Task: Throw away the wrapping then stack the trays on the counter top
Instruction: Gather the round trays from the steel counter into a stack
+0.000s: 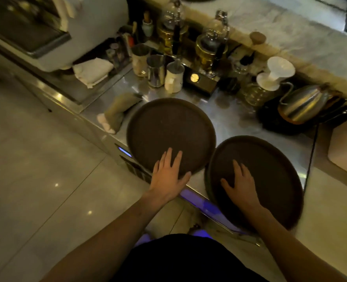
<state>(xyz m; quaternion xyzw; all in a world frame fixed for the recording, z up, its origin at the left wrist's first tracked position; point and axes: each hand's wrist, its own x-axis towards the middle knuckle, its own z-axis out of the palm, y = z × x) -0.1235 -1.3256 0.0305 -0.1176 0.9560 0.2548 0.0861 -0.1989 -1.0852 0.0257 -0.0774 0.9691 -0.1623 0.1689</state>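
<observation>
Left hand (168,176) lies flat, fingers spread, on left tray (170,127); right hand (240,186) flat on right tray (270,169), overhanging counter (229,115) edge at 6 o'clock; neither grasps.

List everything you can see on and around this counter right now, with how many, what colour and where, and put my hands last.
Round trays: two, dark brown, side by side on the front of the steel counter; the right one overhangs the front edge.
Folded cloth: one, olive and white, left of the trays.
White towel: one, back left by the machine.
Metal cups: about three, steel and white, behind the left tray.
Glass siphon brewers: two, gold-trimmed, at the back.
White dripper: one, on a glass server, back right.
Kettle: one, steel, far right.
Left hand: flat, open, on the left tray's near rim.
Right hand: flat, open, on the right tray.
</observation>
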